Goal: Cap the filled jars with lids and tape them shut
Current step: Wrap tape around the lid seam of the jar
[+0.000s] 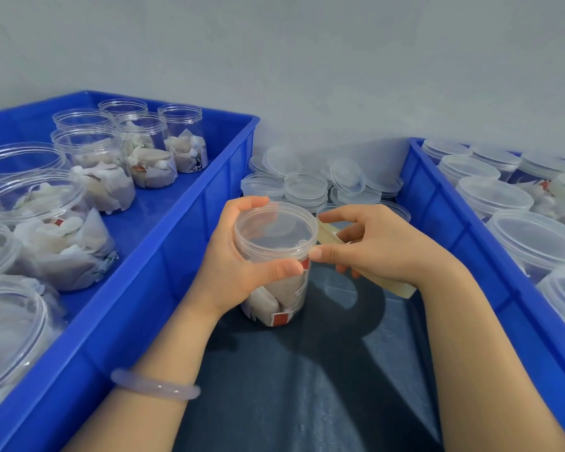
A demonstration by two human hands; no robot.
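The left hand (238,265) clamps fingers and thumb round the upright clear plastic jar of tea bags (276,288), capped by its clear round lid (276,225), whose rim lies immediately left of the right hand (379,246), which is curled on a beige tape roll (328,230).

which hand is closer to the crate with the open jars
Left. The left hand grips the capped jar right beside the wall of that crate; the right hand holds the tape roll on the jar's far side, away from it.
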